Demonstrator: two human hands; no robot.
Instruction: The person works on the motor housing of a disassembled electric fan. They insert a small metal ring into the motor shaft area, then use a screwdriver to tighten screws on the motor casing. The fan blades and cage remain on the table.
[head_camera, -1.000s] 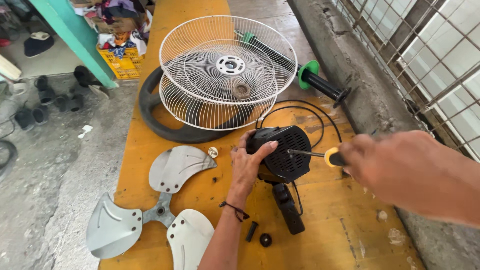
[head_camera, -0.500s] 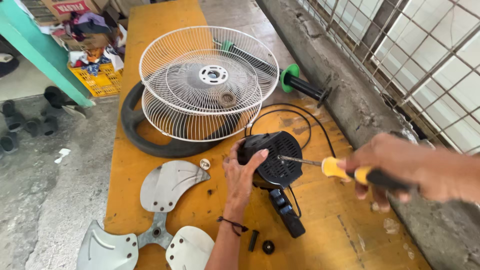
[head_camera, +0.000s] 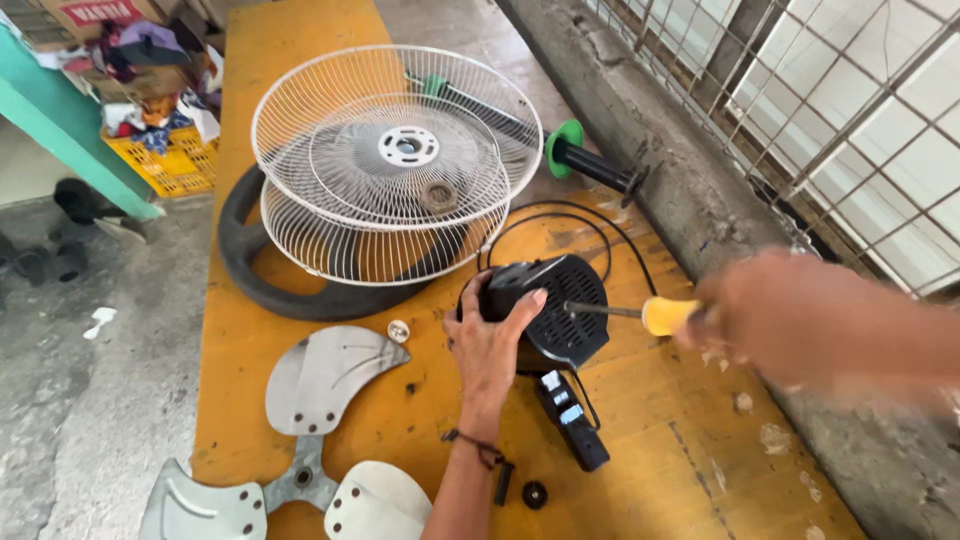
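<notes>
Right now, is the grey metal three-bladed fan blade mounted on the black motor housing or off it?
Off. The grey fan blade lies flat on the orange table, apart from the black motor housing.

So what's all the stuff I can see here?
fan motor: one, black, middle of table
screwdriver: one, yellow handle, tip on motor
fan guards: two, white wire, stacked behind motor
fan blade: one, grey, three wings, front left
ring base: one, black, under guards
switch box: one, black, in front of motor
table: one, orange wood
left hand: holding motor
right hand: gripping screwdriver, blurred
</notes>
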